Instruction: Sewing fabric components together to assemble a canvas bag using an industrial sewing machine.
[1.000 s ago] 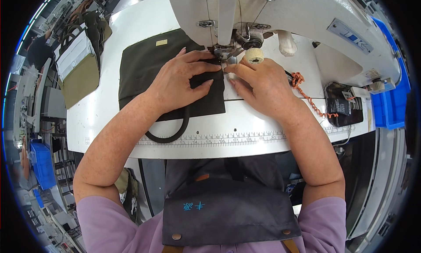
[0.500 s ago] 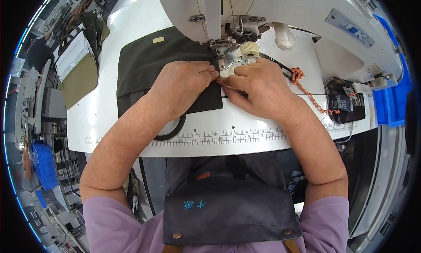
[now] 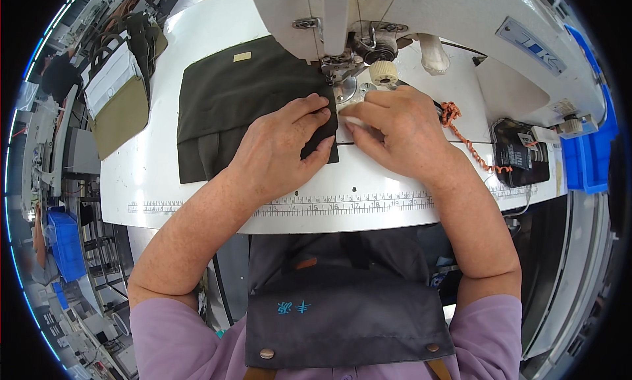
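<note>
A dark olive fabric panel (image 3: 230, 97) with a small pale yellow label (image 3: 242, 56) lies on the white sewing table, its right edge beside the machine's needle area. On its lower right part rests my left hand (image 3: 280, 139), palm down, thumb and fingers apart. My right hand (image 3: 398, 130) is just right of that edge, below the sewing machine's presser foot (image 3: 336, 74). Its fingers are bent, with a gap between thumb and index finger and nothing visible between them. Behind it, a slim dark tool with an orange coiled cord (image 3: 464, 139) is mostly hidden.
The sewing machine (image 3: 447, 11) fills the far side, with a cream knob (image 3: 383, 72) near the needle. A black tray (image 3: 520, 153) holds small items at right, near a blue bin (image 3: 586, 153). Bag pieces (image 3: 122, 116) hang at the left edge. A ruler strip (image 3: 322, 205) runs along the front.
My left thumb has spread away from its fingers. The right hand's pinch at the fabric edge has loosened and moved slightly right. The fabric's dark strap is now out of sight.
</note>
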`<state>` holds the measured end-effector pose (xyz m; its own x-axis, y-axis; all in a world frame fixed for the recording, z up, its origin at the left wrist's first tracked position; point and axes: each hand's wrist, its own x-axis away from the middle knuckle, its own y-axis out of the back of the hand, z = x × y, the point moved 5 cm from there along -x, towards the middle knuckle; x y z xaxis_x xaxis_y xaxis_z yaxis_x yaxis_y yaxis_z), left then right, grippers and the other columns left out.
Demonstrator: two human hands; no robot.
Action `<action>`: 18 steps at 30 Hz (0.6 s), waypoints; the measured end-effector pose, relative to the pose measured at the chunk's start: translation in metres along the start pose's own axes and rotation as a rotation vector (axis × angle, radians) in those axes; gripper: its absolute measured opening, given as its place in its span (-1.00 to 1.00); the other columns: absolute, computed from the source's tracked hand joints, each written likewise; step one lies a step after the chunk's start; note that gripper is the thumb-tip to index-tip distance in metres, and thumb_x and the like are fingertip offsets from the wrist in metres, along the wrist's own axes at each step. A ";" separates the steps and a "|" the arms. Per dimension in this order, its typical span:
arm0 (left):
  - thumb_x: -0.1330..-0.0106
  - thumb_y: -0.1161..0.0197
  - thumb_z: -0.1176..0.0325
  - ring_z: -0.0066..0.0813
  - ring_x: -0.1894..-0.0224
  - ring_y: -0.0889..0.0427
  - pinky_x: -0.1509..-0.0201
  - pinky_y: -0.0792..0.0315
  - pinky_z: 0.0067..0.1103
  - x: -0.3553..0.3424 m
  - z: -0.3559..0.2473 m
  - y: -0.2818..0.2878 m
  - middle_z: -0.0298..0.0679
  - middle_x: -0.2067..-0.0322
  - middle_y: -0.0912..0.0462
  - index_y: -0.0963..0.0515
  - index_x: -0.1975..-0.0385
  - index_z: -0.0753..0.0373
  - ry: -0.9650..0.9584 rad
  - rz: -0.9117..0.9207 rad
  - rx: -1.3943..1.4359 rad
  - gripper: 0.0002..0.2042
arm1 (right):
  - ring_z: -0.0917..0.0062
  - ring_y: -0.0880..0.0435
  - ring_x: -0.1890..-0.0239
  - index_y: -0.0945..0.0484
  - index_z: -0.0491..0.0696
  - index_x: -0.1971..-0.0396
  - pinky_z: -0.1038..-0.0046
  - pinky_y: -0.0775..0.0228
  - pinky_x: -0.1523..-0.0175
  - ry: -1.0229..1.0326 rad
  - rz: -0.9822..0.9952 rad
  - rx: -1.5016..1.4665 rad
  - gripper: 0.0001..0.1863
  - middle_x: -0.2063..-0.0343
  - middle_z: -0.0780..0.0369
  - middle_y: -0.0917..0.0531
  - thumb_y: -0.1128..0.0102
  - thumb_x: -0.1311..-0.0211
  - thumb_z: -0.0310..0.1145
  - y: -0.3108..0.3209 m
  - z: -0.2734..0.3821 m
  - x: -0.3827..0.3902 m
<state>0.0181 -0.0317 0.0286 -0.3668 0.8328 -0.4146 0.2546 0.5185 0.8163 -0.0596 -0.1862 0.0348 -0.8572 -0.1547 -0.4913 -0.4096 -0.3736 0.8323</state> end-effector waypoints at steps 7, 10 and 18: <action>-0.23 -0.34 0.37 -0.16 -0.10 -0.69 -0.27 -0.54 -0.23 0.000 -0.007 0.004 -0.10 -0.05 -0.67 -0.69 0.12 0.39 -0.110 -0.038 -0.221 -0.72 | 0.29 -0.65 0.45 -0.74 -0.04 0.22 0.24 -0.49 0.33 0.040 0.003 -0.015 -0.76 0.51 0.27 -0.60 -0.34 -0.07 -0.38 -0.007 0.002 0.000; -0.20 -0.40 0.41 -0.15 -0.14 -0.68 -0.33 -0.49 -0.14 0.000 0.000 0.000 -0.15 -0.08 -0.68 -0.66 0.05 0.33 0.028 0.017 -0.115 -0.69 | 0.30 -0.65 0.46 -0.74 -0.06 0.23 0.25 -0.49 0.34 0.058 0.006 -0.022 -0.76 0.52 0.27 -0.59 -0.35 -0.07 -0.38 -0.008 0.002 0.001; -0.19 -0.36 0.38 -0.15 0.00 -0.72 -0.32 -0.51 -0.19 -0.009 0.010 -0.001 -0.14 -0.04 -0.70 -0.71 0.11 0.34 0.034 -0.011 -0.102 -0.71 | 0.29 -0.65 0.44 -0.74 -0.05 0.18 0.23 -0.49 0.29 0.020 0.011 0.047 -0.73 0.49 0.25 -0.60 -0.36 -0.09 -0.33 -0.010 0.000 -0.003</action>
<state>0.0299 -0.0374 0.0273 -0.3993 0.8195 -0.4111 0.1588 0.5034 0.8493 -0.0533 -0.1817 0.0282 -0.8554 -0.1773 -0.4867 -0.4148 -0.3282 0.8487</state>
